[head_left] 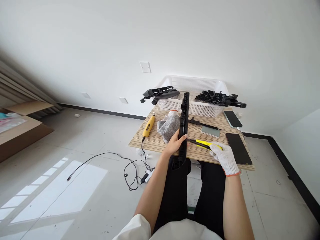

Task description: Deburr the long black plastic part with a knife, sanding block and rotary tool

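Observation:
My bare left hand (174, 144) is wrapped round a long black plastic part (184, 123), which stands nearly upright over the table's front edge. In a white knit glove with an orange cuff, my right hand (223, 156) grips a yellow and black utility knife (203, 143). The knife points left, its front end close to the plastic part beside my left fingers; whether it touches cannot be made out. Behind the part lies a grey cloth (168, 128) with a white glove (173, 113).
On the wooden table (160, 146) are a yellow rotary tool (149, 126), a black caliper (203, 124), a grey flat block (210, 131) and two phones (232, 119) (238, 148). A white basket (175, 105) holds black parts (217, 98). Black cables (136, 173) trail on the floor.

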### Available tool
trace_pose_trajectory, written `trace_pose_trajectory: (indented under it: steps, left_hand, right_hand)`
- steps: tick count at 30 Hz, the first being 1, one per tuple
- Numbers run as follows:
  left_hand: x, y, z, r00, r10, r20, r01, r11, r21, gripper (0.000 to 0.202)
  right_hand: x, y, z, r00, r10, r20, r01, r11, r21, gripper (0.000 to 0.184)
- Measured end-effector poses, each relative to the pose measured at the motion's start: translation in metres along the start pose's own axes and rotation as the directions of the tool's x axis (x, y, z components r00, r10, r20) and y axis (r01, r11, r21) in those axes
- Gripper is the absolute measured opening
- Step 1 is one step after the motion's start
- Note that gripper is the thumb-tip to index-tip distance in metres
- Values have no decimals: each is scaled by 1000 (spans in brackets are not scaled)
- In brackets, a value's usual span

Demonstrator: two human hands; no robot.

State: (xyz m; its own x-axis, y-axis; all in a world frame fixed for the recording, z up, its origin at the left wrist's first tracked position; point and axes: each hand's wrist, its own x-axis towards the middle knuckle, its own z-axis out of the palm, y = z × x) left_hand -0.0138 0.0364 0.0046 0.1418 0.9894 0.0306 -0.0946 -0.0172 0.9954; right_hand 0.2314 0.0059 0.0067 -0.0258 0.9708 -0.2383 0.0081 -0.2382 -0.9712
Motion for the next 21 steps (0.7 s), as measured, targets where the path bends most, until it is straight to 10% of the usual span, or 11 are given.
trace_pose_trajectory:
  steps: [21]
  left_hand:
    - [0, -2, -6, 1000, -11, -5, 10, 985, -173, 51]
  right_hand:
    - [0, 1, -1, 998, 16, 68, -16, 1000, 1, 42]
